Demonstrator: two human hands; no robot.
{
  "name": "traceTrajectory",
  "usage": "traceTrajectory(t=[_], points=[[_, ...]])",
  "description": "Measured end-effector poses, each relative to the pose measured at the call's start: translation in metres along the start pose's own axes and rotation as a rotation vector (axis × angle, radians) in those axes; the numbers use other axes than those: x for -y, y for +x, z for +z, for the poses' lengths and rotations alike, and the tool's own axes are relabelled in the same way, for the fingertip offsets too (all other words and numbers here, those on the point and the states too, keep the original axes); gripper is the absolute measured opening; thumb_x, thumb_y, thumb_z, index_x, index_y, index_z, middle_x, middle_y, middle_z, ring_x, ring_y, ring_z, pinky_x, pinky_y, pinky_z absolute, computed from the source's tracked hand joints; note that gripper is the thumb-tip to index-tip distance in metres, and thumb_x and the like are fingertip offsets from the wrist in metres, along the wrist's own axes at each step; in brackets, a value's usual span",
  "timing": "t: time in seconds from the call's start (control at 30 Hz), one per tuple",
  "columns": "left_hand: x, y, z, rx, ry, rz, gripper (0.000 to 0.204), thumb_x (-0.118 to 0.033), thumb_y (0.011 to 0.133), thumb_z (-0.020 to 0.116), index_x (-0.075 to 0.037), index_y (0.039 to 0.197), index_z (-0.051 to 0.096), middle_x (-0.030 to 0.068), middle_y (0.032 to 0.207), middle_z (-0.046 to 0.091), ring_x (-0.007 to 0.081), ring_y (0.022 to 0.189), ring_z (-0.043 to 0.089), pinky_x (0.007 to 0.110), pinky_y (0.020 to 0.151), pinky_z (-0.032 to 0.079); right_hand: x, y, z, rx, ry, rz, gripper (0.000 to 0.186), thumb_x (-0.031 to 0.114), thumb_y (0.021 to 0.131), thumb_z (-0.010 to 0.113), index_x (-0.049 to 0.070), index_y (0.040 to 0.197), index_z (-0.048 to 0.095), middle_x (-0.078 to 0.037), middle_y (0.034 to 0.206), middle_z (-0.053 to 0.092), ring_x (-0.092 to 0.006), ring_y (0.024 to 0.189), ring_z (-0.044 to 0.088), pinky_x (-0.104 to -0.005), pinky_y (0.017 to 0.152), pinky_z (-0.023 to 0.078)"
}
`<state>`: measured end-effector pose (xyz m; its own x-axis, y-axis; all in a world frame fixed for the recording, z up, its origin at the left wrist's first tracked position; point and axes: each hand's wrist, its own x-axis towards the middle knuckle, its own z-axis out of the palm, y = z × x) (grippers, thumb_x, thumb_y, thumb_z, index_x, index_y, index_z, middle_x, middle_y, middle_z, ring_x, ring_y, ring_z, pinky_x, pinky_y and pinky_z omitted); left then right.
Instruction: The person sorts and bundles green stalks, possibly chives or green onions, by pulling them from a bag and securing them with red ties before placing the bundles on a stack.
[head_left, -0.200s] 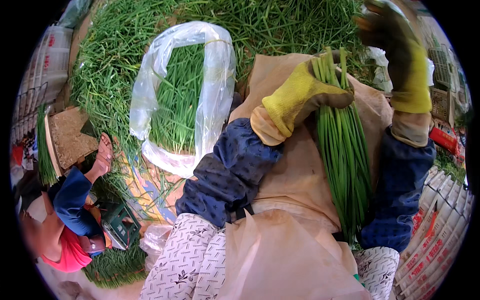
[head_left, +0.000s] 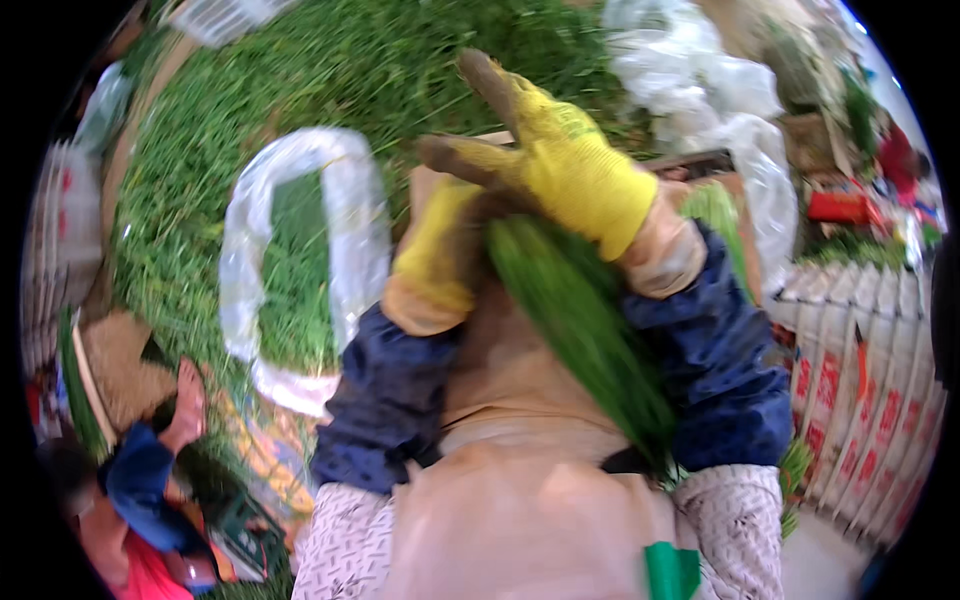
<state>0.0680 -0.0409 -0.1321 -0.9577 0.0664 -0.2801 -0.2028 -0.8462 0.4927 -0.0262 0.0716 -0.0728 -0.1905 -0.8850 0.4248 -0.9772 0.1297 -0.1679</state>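
The head view shows two hands in yellow work gloves with soiled brown palms meeting over the person's lap. The left hand [head_left: 450, 235] is curled around the far end of a bunch of long green stalks [head_left: 580, 320]; motion blur hides its separate fingers. The right hand [head_left: 570, 160] crosses just beyond it, two digits stretched out and spread apart toward the far left; its remaining fingers cannot be made out, and whether its underside touches the bunch cannot be told. The bunch slants from the hands toward the near right, over a tan apron [head_left: 540, 480] and beside the right one of two dark blue sleeves [head_left: 700, 350].

To the left, a clear plastic bag [head_left: 360, 230] lies open around upright greens [head_left: 295, 270], amid a wide heap of loose greens [head_left: 330, 90]. A white basket [head_left: 225, 18] sits at the far left; crumpled clear plastic [head_left: 690, 80] lies at the far right. Nearer on the right stands a ribbed white stack [head_left: 850, 390] with red markings. At the near left, another person's bare foot [head_left: 188, 400] rests beside a brown board [head_left: 120, 365].
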Motion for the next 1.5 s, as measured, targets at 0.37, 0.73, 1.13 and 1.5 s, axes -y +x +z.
traceTrajectory(t=[0.37,0.73,1.13,1.5], points=[[-0.008,0.006,0.085,0.429,-0.114,0.028,0.028,-0.017,0.091,0.057,-0.003,0.115,0.052,0.0117,0.090,0.059,0.0336,0.097,0.058,0.054,0.095,0.044,0.117,-0.108,-0.065,-0.161,0.054,0.829,0.103,0.045,0.069,0.074,-0.011,0.139,0.023,-0.028,0.113,0.052,-0.0420,0.102,0.054,-0.0464,0.086,0.044],[-0.008,0.103,0.120,0.461,-0.079,0.120,0.024,-0.019,0.094,0.046,-0.005,0.110,0.056,0.0136,0.091,0.067,0.0336,0.098,0.063,0.054,0.100,0.043,0.102,-0.211,-0.140,-0.342,0.513,1.281,0.045,0.013,0.069,0.075,0.003,0.109,0.059,-0.018,0.086,0.067,-0.0274,0.075,0.066,-0.0375,0.070,0.052],[0.103,0.167,0.218,0.434,0.457,0.003,0.040,-0.016,0.089,0.055,-0.001,0.125,0.047,0.0200,0.094,0.066,0.0329,0.086,0.065,0.043,0.083,0.052,-0.041,-0.378,-0.102,0.141,0.118,1.599,0.038,0.017,0.073,0.068,-0.004,0.104,0.059,-0.016,0.077,0.065,-0.0223,0.068,0.064,-0.0326,0.062,0.050],[0.251,0.188,0.249,0.690,1.458,0.528,0.033,-0.021,0.086,0.055,-0.005,0.115,0.058,0.0200,0.095,0.067,0.0326,0.092,0.066,0.040,0.086,0.051,-0.055,-0.366,-0.119,0.130,0.624,1.596,0.039,0.020,0.072,0.066,-0.001,0.104,0.063,-0.015,0.079,0.067,-0.0227,0.068,0.064,-0.0350,0.060,0.049]])
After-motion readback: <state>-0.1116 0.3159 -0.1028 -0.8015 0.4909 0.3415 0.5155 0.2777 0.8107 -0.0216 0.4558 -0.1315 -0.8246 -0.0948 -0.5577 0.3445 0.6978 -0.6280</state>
